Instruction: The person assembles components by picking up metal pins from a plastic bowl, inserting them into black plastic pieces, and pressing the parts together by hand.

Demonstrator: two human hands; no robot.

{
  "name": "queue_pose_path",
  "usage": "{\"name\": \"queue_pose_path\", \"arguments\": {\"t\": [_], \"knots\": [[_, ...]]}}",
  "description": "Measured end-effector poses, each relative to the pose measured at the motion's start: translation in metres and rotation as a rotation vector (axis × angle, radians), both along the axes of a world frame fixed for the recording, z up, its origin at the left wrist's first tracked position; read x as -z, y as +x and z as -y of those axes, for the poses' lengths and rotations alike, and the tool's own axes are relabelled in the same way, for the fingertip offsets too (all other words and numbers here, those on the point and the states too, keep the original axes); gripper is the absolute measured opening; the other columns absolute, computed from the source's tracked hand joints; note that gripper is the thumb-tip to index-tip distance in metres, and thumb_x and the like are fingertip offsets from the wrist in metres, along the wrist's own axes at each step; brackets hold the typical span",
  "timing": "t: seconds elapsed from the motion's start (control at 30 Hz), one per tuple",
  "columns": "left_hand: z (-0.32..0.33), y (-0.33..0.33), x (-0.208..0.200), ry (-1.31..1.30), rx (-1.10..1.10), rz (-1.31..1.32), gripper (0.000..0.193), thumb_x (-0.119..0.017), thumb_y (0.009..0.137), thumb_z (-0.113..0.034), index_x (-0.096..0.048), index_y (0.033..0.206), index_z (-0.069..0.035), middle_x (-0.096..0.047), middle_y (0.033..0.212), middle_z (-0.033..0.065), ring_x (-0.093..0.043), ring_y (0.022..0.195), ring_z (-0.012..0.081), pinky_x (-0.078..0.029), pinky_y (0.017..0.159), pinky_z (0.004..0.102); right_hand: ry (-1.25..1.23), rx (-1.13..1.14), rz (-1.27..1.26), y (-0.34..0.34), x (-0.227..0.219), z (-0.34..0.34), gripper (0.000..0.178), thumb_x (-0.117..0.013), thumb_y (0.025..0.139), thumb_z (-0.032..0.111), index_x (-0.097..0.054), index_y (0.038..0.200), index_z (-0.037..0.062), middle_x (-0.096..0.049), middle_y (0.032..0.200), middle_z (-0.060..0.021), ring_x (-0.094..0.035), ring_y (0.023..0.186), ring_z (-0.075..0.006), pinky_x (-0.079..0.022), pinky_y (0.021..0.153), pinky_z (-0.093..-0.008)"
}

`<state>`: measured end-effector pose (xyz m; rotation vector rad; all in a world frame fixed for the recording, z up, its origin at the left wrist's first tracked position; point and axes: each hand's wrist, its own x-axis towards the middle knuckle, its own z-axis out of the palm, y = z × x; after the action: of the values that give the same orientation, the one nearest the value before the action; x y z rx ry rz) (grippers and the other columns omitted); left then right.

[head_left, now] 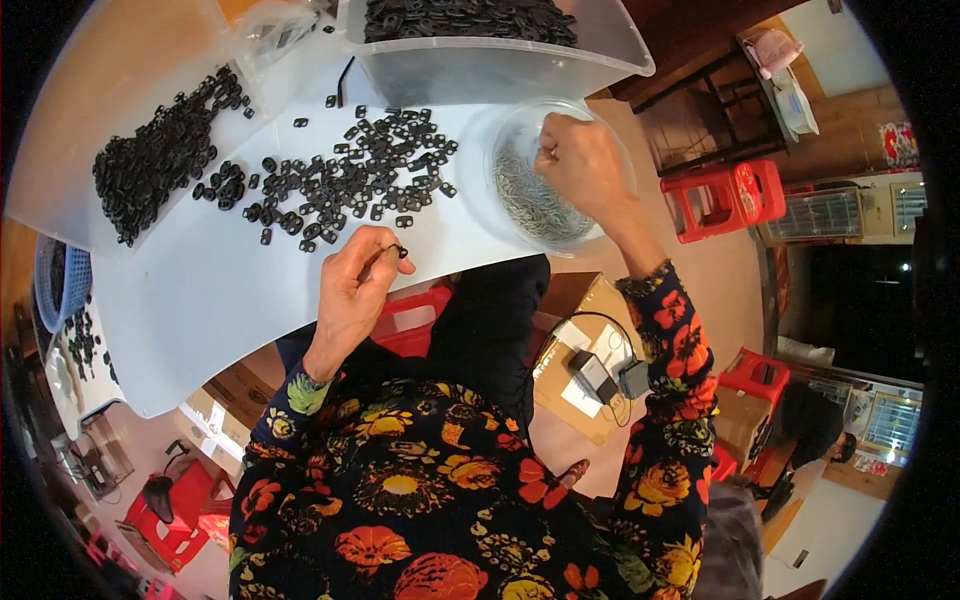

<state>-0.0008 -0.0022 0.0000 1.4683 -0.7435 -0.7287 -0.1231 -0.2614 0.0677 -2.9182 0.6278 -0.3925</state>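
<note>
Between the thumb and fingers of my left hand (pixel 360 275) is a small black part (pixel 401 252), pinched just over the front edge of the white table. My right hand (pixel 583 165) is closed above a clear round bowl (pixel 497 130) that holds many thin silvery metal pieces (pixel 530 195), perhaps pins or screws. Whether its fingertips grip one of them is hidden. Loose black ring-like parts (pixel 350 180) lie spread across the table in front of my left hand. They look like the part I hold.
A large translucent bin (pixel 480 75) of black parts stands at the back. A denser pile of black parts (pixel 165 150) lies at the left, near a blue basket (pixel 70 280). Below on the right, a cardboard box (pixel 570 420) carries black adapters (pixel 595 375). Red stools (pixel 725 200) stand around.
</note>
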Motion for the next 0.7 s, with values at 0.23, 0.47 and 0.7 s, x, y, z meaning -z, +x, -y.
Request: {"name": "queue_pose_path", "arguments": {"t": [0.23, 0.47, 0.7], "knots": [[-0.001, 0.006, 0.004, -0.092, -0.024, -0.193, 0.01, -0.046, 0.09, -0.005, -0.053, 0.095, -0.001, -0.061, 0.075, 0.0037, -0.053, 0.068, 0.0063, -0.04, 0.061, 0.0216, 0.777, -0.023, 0.357, 0.007, -0.019, -0.086, 0.015, -0.061, 0.076, -0.001, -0.067, 0.089, 0.0009, -0.064, 0.072, -0.0047, -0.058, 0.064, -0.0092, -0.048, 0.061, -0.0241], [-0.009, 0.011, -0.007, -0.016, 0.051, -0.195, 0.006, -0.046, 0.09, -0.005, -0.052, 0.091, -0.002, -0.06, 0.074, 0.0025, -0.056, 0.071, 0.0066, -0.042, 0.065, 0.022, 1.351, 0.04, 0.545, 0.017, 0.051, -0.136, 0.009, -0.063, 0.082, -0.002, -0.065, 0.091, -0.0012, -0.063, 0.076, 0.0001, -0.057, 0.067, -0.0058, -0.047, 0.064, -0.0205], [-0.011, 0.012, -0.007, -0.037, 0.051, -0.171, 0.004, -0.046, 0.089, -0.003, -0.05, 0.087, -0.003, -0.059, 0.072, 0.0014, -0.056, 0.068, 0.005, -0.042, 0.058, 0.0197, 1.376, -0.135, 0.519, 0.031, 0.058, -0.131, 0.012, -0.06, 0.085, -0.003, -0.062, 0.096, 0.0008, -0.061, 0.087, -0.0001, -0.056, 0.078, -0.006, -0.047, 0.071, -0.0212]]}}
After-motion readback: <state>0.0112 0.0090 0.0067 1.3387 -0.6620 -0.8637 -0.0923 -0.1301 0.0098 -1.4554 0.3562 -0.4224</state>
